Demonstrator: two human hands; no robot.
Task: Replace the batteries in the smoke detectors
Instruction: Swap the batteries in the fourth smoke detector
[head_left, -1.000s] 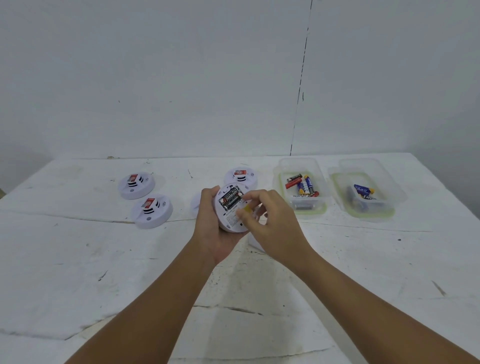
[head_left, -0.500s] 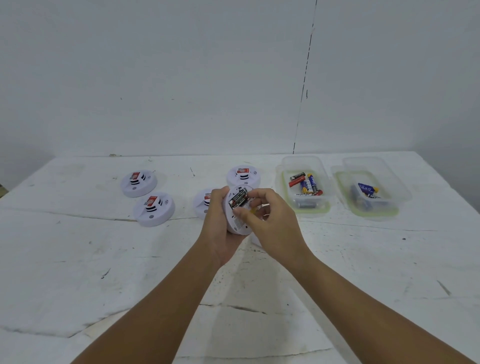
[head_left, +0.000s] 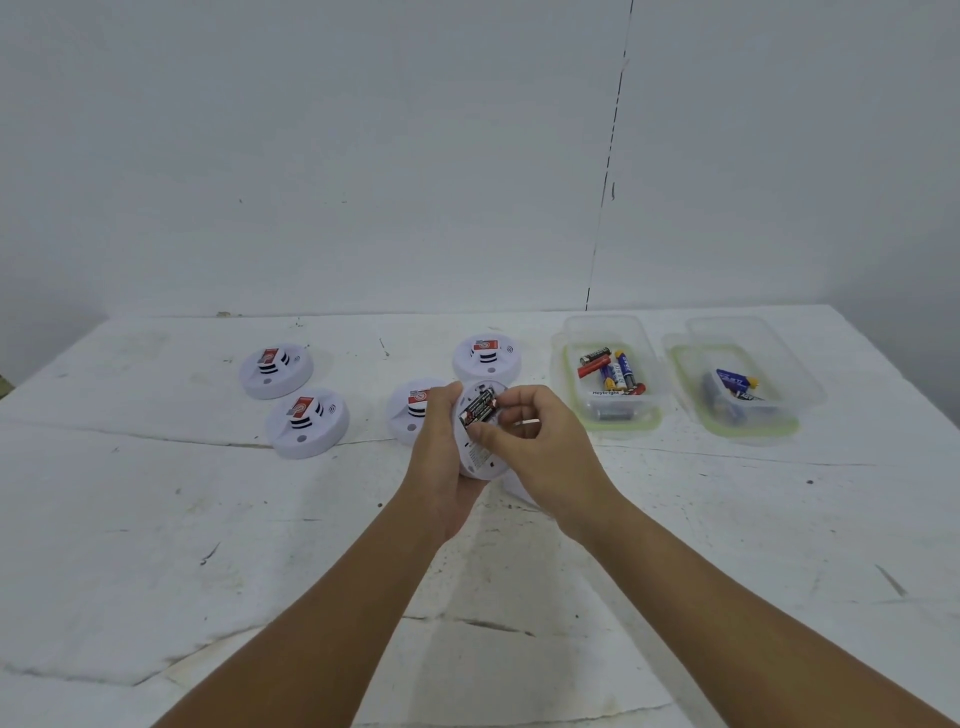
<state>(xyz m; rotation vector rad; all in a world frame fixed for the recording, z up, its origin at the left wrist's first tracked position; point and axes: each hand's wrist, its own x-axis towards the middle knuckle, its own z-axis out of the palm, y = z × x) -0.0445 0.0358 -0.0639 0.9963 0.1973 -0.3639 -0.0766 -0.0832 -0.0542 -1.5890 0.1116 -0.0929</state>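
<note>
- My left hand (head_left: 441, 467) cups the smoke detector (head_left: 480, 434) at the middle of the frame, back side tilted toward me, so its battery bay shows.
- My right hand (head_left: 540, 452) has its grip closed in a pinch at the lower end of the batteries (head_left: 479, 408) in that bay; whether I am already lifting one I cannot tell.
- To do this well I judge I should brace the shell firmly with the left hand and lever one cell out from its end, not drag both at once.
- My right palm hides the detector's right edge and something white lying on the surface (head_left: 156, 519) just under it.
- Four more detectors (head_left: 306, 422) sit left of and above my hands.
- Two clear tubs (head_left: 608, 415) at the right hold loose batteries; which tub is fresh stock I cannot read.
</note>
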